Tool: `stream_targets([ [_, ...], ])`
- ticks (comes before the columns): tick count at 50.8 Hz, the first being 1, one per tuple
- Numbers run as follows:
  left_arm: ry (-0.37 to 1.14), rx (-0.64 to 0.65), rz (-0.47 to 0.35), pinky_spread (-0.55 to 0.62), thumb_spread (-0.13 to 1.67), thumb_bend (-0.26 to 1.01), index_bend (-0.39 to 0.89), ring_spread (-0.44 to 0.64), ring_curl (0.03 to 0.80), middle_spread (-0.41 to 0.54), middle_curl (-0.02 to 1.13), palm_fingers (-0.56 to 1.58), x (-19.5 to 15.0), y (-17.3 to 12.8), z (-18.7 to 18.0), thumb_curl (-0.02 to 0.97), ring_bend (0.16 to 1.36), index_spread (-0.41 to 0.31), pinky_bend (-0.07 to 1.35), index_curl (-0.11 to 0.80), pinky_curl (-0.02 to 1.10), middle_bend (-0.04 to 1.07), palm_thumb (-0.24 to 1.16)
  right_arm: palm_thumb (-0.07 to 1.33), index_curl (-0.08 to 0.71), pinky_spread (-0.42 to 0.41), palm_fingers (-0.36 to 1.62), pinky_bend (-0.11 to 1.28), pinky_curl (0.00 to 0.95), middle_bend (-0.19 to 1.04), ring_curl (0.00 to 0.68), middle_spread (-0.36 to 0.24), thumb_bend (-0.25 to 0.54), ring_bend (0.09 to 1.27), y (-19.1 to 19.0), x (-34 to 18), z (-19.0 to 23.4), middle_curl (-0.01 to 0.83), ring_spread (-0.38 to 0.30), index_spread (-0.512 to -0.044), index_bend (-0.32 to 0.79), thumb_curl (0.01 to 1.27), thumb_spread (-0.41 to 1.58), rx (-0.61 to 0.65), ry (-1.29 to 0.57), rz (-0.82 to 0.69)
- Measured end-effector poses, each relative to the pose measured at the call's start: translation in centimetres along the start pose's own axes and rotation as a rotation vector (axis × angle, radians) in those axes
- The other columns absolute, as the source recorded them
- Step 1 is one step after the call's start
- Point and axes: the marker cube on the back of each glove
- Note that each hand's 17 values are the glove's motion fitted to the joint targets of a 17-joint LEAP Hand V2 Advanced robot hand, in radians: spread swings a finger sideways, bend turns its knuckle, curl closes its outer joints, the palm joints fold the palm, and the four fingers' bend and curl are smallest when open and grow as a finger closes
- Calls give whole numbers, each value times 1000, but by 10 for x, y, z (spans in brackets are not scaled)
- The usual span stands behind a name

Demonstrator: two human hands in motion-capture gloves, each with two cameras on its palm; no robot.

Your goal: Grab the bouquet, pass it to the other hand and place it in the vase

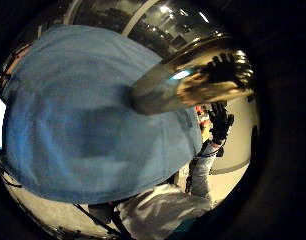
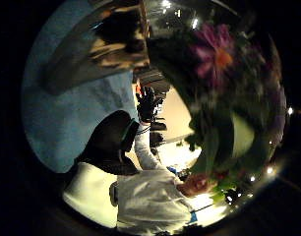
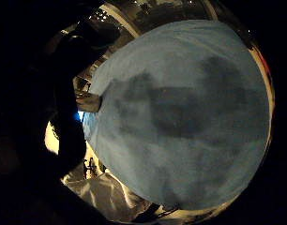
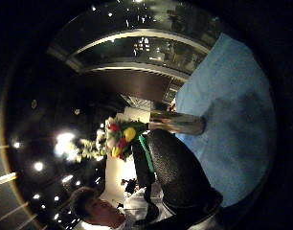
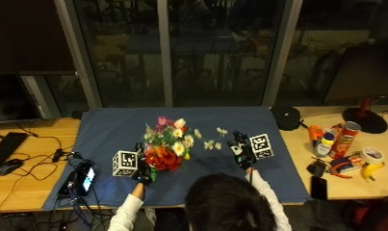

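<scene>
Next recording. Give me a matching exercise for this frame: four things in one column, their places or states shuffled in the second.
Column one:
1. Mixed-colour flower bouquet
2. Yellow banana
3. Right hand in its black glove
4. Black computer mouse

Column two:
A. On the bare wooden table, left of the blue cloth
B. Over the blue cloth, fingers spread, holding nothing
C. At the table's far right, by a roll of tape
D. Middle of the cloth, next to the left hand

Pairs: 1-D, 2-C, 3-B, 4-A
</scene>
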Motion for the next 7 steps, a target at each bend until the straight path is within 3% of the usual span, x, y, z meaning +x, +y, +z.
stream_targets([
  [3,-62,29,-93,499,929,-17,63,497,289,487,273,-175,-11,7,9,444,602,222,428,127,308,178,463,300,264,263,265,731,332,168,294,76,-19,493,2,-9,5,289,152,-267,148,299,1117,-46,-43,52],
  [7,-115,55,-61,500,960,11,76,500,287,483,273,-148,-15,16,17,449,599,224,424,119,309,180,556,311,266,263,267,721,334,167,294,75,-18,490,1,-10,9,287,152,-267,145,301,1121,-52,-31,97],
])
